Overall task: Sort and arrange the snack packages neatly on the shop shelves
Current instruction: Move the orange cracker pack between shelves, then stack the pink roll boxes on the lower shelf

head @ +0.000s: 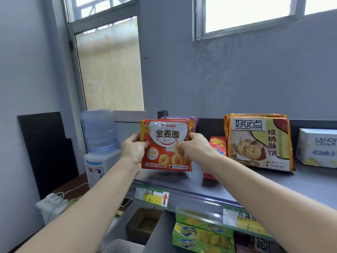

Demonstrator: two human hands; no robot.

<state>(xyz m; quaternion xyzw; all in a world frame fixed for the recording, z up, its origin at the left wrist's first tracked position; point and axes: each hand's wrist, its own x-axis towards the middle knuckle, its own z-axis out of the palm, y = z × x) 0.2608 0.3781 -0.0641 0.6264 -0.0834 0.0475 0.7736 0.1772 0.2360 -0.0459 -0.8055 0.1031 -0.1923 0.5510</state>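
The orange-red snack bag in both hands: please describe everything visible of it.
The orange-red snack bag looks like glossy plastic film, with a white panel of Chinese characters and pictures of golden ring pastries. It stands upright, front toward the camera, at the left end of the grey shelf. The left hand grips its left edge, the right hand its right side. A purple package stands behind.

A white water dispenser [99, 165] carries a clear blue plastic bottle [99, 130] below a frosted grey-framed window [109, 66]. A flat black board [45, 147] leans against the left wall. Lower down sit a white plug block [51, 203], an open brown cardboard box [144, 223] and a white slotted plastic basket [120, 246].
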